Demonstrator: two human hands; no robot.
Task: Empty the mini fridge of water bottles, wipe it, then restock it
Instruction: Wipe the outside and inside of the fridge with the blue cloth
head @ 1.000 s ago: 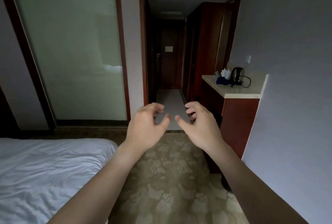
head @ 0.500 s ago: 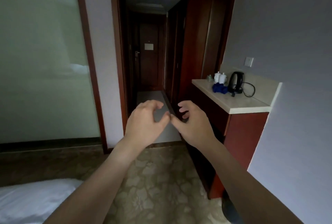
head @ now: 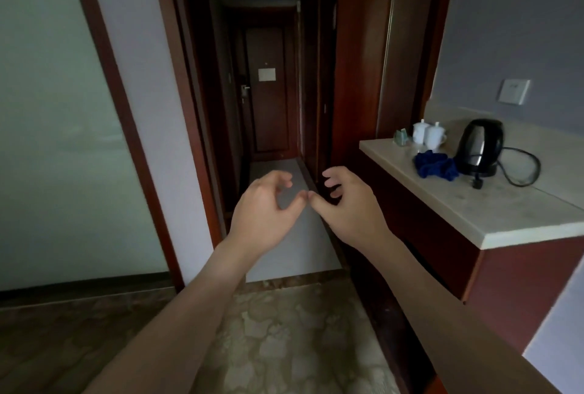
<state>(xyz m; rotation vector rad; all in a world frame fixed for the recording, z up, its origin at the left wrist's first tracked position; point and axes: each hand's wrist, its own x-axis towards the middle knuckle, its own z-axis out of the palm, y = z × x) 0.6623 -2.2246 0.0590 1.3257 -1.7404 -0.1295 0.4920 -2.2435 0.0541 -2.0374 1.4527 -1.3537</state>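
Counter (head: 493,213) nearer — both hands empty.

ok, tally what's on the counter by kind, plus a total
kettle: 1
white lidded cups: 2
blue cloth: 1
small green item: 1, too blurred to identify
Total: 5

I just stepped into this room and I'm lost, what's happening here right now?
A person stands in a hotel-style room facing a dark hallway, with both arms stretched out in front. The left hand and the right hand hold nothing; their fingers are loosely curled and the thumb tips nearly meet. On the counter to the right sit a black kettle, a crumpled blue cloth and two white lidded cups. No mini fridge or water bottles show, so the fridge job looks not yet begun.
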